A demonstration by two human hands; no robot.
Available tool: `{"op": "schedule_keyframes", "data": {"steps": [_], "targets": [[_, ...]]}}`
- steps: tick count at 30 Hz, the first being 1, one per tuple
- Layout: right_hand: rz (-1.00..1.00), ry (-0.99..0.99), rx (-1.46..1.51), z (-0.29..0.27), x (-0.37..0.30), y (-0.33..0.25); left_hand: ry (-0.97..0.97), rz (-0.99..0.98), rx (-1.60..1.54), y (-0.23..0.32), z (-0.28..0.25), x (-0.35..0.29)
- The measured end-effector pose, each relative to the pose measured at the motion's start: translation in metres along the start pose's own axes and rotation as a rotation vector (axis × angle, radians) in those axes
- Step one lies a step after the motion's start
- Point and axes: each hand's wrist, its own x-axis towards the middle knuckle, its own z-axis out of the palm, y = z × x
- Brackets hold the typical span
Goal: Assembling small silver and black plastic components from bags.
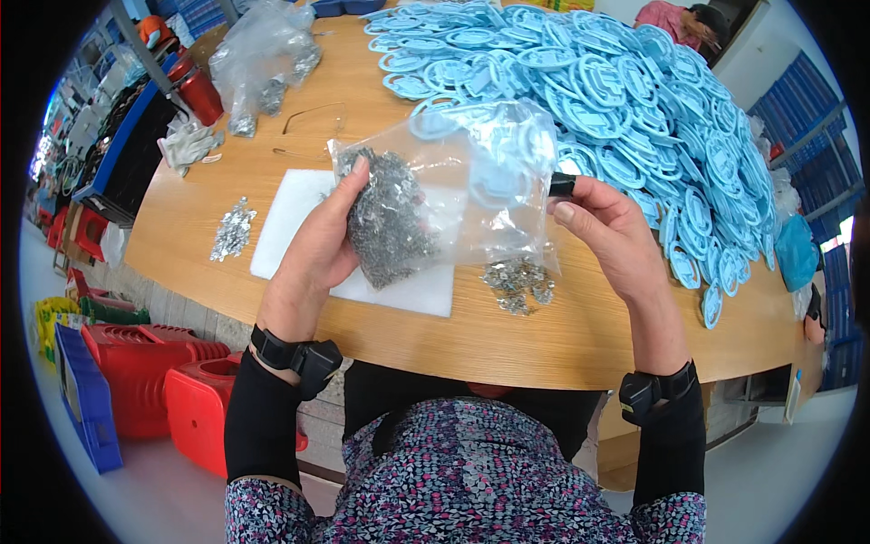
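Both hands hold up a clear plastic bag point(471, 195) over the wooden table point(580, 340). My left hand point(322, 240) grips its left side, where a dark clump of small metal clips point(390, 222) fills the bag. My right hand point(612, 227) pinches the bag's right edge and also holds a small black object point(562, 185). Under the bag lie a white foam pad point(290, 213) and a small heap of loose metal clips point(518, 283).
A large pile of light-blue plastic rings point(634, 100) covers the table's right and far side. Another bag of metal parts point(263, 63), a red jar point(198, 91), white gloves point(186, 143) and a second clip heap point(233, 228) sit at left. Red stools point(168, 381) stand on the floor.
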Motion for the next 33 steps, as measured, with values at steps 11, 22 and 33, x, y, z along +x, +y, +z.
{"op": "schedule_keyframes", "data": {"steps": [11, 22, 33], "targets": [[0.067, -0.130, -0.085, 0.031, 0.018, 0.010, 0.112, 0.099, -0.030, 0.008, -0.010, -0.008], [0.074, 0.058, -0.162, -0.019, -0.013, 0.048, 0.118, 0.109, -0.015, 0.007, -0.019, 0.004], [-0.204, -0.118, -0.771, 0.009, -0.061, 0.087, 0.050, 0.153, -0.019, 0.010, -0.019, 0.005]]}}
